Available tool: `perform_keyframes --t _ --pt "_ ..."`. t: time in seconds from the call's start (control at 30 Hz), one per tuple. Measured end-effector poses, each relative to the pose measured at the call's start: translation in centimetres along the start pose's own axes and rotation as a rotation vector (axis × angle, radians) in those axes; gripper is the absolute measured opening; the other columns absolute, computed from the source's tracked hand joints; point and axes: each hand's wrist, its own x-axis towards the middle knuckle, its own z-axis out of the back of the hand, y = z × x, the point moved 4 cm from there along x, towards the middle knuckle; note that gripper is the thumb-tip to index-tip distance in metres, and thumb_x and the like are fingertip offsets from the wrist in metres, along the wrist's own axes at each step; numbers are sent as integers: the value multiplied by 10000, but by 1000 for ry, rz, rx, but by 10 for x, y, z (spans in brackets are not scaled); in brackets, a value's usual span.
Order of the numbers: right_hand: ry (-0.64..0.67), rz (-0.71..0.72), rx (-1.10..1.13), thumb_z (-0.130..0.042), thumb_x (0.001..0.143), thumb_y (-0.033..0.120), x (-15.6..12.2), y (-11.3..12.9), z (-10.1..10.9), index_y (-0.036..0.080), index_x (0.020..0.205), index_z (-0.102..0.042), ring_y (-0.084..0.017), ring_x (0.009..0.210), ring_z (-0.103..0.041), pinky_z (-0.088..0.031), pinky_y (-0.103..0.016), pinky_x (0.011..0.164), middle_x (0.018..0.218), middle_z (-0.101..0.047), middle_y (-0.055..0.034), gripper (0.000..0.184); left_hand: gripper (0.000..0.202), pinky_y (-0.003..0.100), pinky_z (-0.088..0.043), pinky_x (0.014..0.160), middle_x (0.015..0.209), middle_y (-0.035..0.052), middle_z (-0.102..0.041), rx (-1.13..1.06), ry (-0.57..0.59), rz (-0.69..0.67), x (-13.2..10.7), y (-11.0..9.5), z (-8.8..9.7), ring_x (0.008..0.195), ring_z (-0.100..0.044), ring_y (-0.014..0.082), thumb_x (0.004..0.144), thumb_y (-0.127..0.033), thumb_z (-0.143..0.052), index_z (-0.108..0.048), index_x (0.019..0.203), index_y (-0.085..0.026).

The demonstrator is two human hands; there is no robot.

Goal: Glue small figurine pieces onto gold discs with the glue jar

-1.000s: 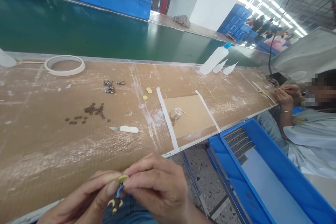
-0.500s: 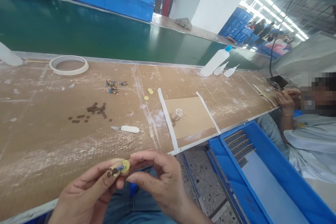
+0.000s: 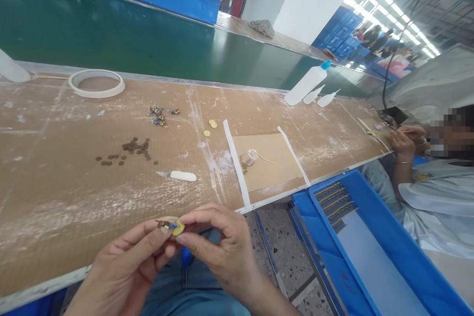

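Observation:
Close above the near table edge, my left hand (image 3: 128, 259) pinches a tiny blue-and-brown figurine (image 3: 165, 224) between thumb and fingers. A round yellow disc (image 3: 179, 228) sits against the figurine's blue end. Thumb and forefinger of my right hand (image 3: 224, 242) close on the disc's right edge. Beyond my hands lies a knife with a white handle (image 3: 183, 176). Small brown discs (image 3: 135, 147) are scattered to its left, and similar little figurines (image 3: 157, 117) form a loose heap farther back. A few more yellow discs (image 3: 212, 123) rest to the right of that heap.
A tape roll (image 3: 97, 93) lies at the back left. A clear little cup (image 3: 249, 157) with a thin stick stands on a taped-down cardboard sheet (image 3: 274, 175). White squeeze bottles (image 3: 306, 85) stand behind. At right are a blue tray (image 3: 403, 261) of small pieces and a co-worker (image 3: 425, 192).
My right thumb and forefinger have come in onto the yellow disc's edge. The figurine has turned in my left fingers and both hands sit slightly higher in view.

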Motion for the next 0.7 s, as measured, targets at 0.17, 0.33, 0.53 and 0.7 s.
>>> perform_keyframes --t 0.17,0.33,0.53,0.7 --pt "59 -37 -78 -818 775 215 3 -3 4 217 943 -804 -136 728 -684 -554 -216 656 858 -741 -37 168 414 179 -563 577 681 31 -687 12 42 18 7 9 8 640 -610 146 451 -481 -947 -759 684 -196" --pt "17 7 -78 -807 796 248 3 -1 3 209 888 -802 -152 745 -683 -546 -239 659 821 -747 -41 100 411 172 -555 576 621 17 -649 65 33 -33 3 9 5 631 -594 145 481 -538 -920 -731 625 -202" --pt "-62 -37 -21 -812 794 252 0 -1 1 231 834 -816 -150 735 -687 -541 -249 690 788 -750 -24 45 444 174 -560 581 620 38 -664 85 -12 -54 0 4 3 632 -603 156 427 -564 -919 -742 613 -201" --pt "-92 -9 -56 -802 796 179 -3 -4 0 228 847 -815 -136 744 -695 -541 -217 702 803 -759 -17 71 432 168 -576 577 605 35 -684 116 26 -101 5 3 6 611 -635 158 436 -566 -926 -766 632 -215"
